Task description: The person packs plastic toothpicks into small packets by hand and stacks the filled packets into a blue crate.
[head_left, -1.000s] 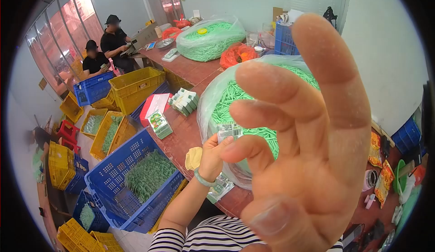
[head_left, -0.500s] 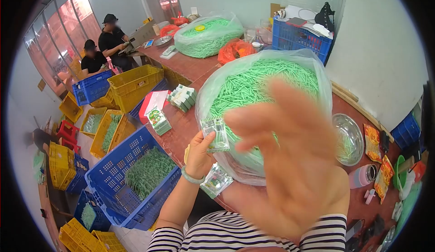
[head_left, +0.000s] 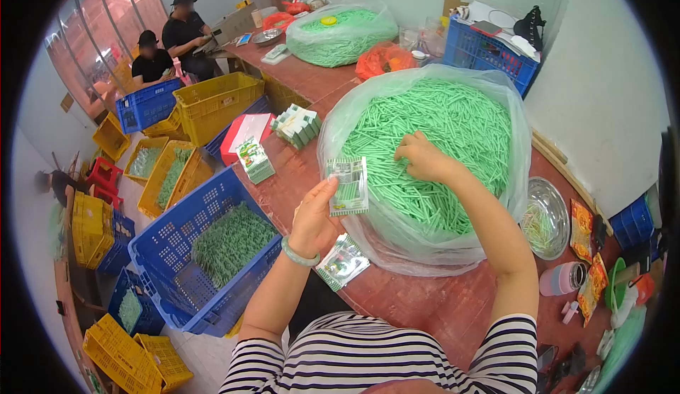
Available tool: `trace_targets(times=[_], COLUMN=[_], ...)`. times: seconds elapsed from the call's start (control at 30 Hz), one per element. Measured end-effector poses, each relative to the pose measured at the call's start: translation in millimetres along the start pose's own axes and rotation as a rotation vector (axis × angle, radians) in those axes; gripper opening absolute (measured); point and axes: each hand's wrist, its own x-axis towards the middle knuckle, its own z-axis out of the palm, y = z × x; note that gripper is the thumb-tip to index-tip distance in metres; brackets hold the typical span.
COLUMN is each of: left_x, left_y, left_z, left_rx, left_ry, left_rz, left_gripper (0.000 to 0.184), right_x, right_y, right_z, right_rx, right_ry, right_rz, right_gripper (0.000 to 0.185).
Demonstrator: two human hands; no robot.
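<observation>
My left hand (head_left: 315, 215) is closed on a small clear packet (head_left: 348, 187) with green print, held upright beside the near left rim of a big plastic bag. Green sticks (head_left: 453, 121) fill that bag (head_left: 516, 110). My right hand (head_left: 423, 156) reaches into the sticks, its fingers bent down among them; whether it grips any is too small to tell. Flat packets (head_left: 343, 262) lie on the table below my left hand. A stack of printed packets (head_left: 255, 160) and a banded bundle (head_left: 296, 126) stand farther left, near a red and white box (head_left: 244, 134).
A blue crate (head_left: 205, 245) with green packets stands left of the red table (head_left: 397, 302). A steel bowl (head_left: 545, 217) and pink bottle (head_left: 563, 278) are at right. A second bag of sticks (head_left: 340, 36) lies behind. Two people (head_left: 184, 32) sit far left; another person (head_left: 60, 185) is lower.
My right hand has dropped from close before the camera down into the sticks. My left hand still holds the packet, now more upright and fully in view.
</observation>
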Motion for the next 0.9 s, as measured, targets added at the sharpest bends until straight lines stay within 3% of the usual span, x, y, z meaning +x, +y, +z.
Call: trace_targets(times=[0.2,0.3,0.4,0.5,0.7,0.8,0.9], left_x=[7,9,7,4,5,3,2], left_y=[-5,-9,-12,-15,-25,-25,-26], left_z=[0,-2,-1,0,-5,0,3], left_rx=[0.042,0.049,0.058,0.186,0.336,0.304,0.309], left_ry=[0.011,0.007,0.017,-0.017,-0.041,-0.048,-0.065], left_rz=[-0.052,-0.074,-0.105,-0.077,-0.014,-0.026,-0.036], left_gripper=[0.029,0.028,0.025,0.022,0.021,0.026,0.028], right_x=[-8,-8,-10,-16,-49,-60,-65], right_y=[1,4,-3,-6,-42,-56,-67], right_z=[-9,-6,-20,-29,-66,-64,-70], right_rx=[-0.07,0.097,0.547,0.651,0.519,0.732,0.65], right_ry=[0.088,0.272,0.306,0.401,0.22,0.227,0.219], right_rz=[-0.12,-0.195,0.043,0.049,-0.114,-0.021,-0.02], right_gripper=[0.017,0.011,0.009,0.013,0.016,0.013,0.011])
